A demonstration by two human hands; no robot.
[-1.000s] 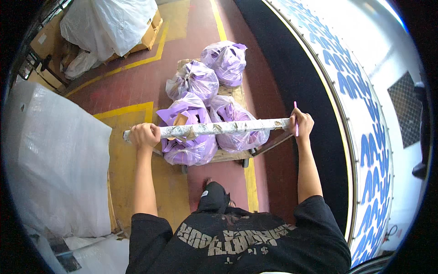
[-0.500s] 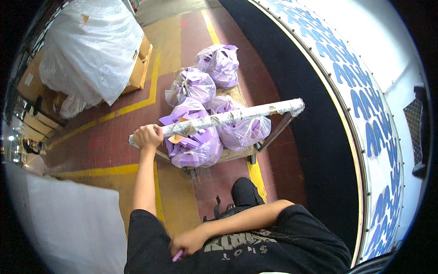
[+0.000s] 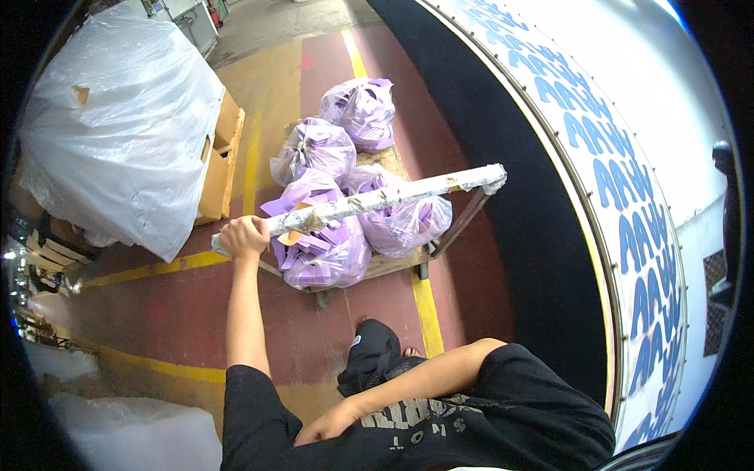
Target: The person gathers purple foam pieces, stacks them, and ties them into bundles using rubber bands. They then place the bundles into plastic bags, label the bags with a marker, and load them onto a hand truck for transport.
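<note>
My left hand [image 3: 244,238] is closed around the near left end of a push bar [image 3: 353,206], wrapped in white, scuffed covering. The bar belongs to a flat cart [image 3: 390,267] with a wooden deck. On the deck ride clear plastic bags [image 3: 411,228] stuffed with purple scraps; the nearest bag [image 3: 326,263] gapes, with flat purple pieces and a tan one poking out. My right arm lies bent across my front. Only the back of my right hand [image 3: 326,428] shows by my left sleeve; its fingers are hidden.
A pallet load under plastic sheeting [image 3: 118,118] stands at the left, its cardboard boxes [image 3: 218,169] showing. White sheeting [image 3: 133,432] covers something at the lower left. Along the right runs a dark strip [image 3: 503,196] beside a long white panel [image 3: 597,157] with blue markings. Yellow lines [image 3: 428,314] mark the floor.
The cart and I have advanced; the wrapped load slides nearer on the left. My left hand keeps its hold. My right hand, earlier closed on a small purple piece, has slipped behind my left sleeve.
</note>
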